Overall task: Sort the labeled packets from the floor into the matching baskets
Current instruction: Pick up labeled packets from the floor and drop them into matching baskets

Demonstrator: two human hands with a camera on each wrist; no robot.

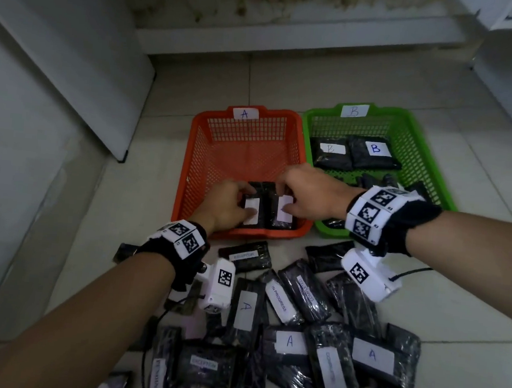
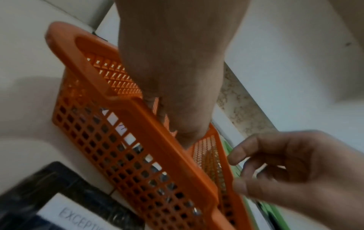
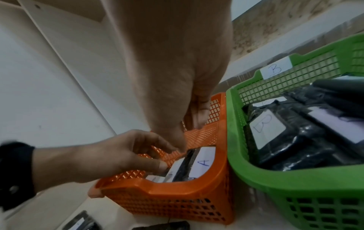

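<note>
Two black packets with white labels lie side by side at the near end of the orange basket (image 1: 191, 145) marked A. My left hand (image 1: 247, 202) pinches the left packet (image 1: 253, 207), thumb on its label and fingers curled over its far end. My right hand (image 1: 283, 197) hovers at the right packet (image 1: 285, 218), labelled A (image 3: 202, 163). Its thumb touches that label, and its fingers are loosely curled with nothing between them in the left wrist view. The green basket (image 1: 425, 153) marked B holds packets labelled B (image 1: 374, 148).
A loose pile of black packets covers the tiled floor near me, some labelled A (image 1: 290, 340), one IN PROGRESS (image 1: 279, 298), one EXCEPTION (image 2: 78, 216). White cabinets stand to the left and right, a wall step behind the baskets. Cables trail from my wrist cameras.
</note>
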